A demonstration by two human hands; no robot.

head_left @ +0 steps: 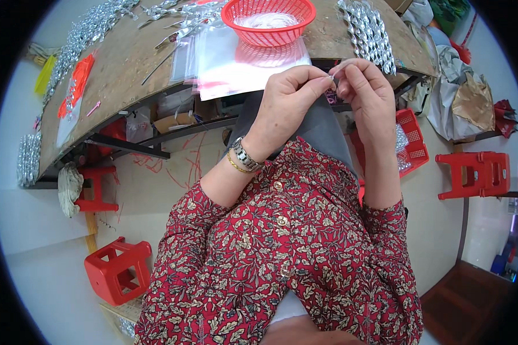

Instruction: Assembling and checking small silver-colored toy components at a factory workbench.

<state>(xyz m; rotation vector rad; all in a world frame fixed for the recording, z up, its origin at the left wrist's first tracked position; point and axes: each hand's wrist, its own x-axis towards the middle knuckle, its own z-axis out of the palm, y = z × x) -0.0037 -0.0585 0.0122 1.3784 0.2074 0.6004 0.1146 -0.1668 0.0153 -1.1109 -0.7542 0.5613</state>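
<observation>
Fingertip to fingertip, my left hand [296, 92] and my right hand [369, 95] meet in front of the table edge, above my lap. Both are closed in a pinch. Between them shows a thin whitish strand [332, 76], too small to make out fully. Just beyond my hands, a red plastic basket [269, 39] holds a coil of fine white strings [269, 20]. It rests on a stack of clear plastic bags [216, 66] that reaches over the table's near edge.
Silver twisted foil strips [367, 34] hang over the table [155, 69] at right; more foil pieces [95, 29] lie at left beside an orange bundle [77, 83]. A red crate [411, 141] stands by my right leg. Red stools [118, 270] are on the floor both sides.
</observation>
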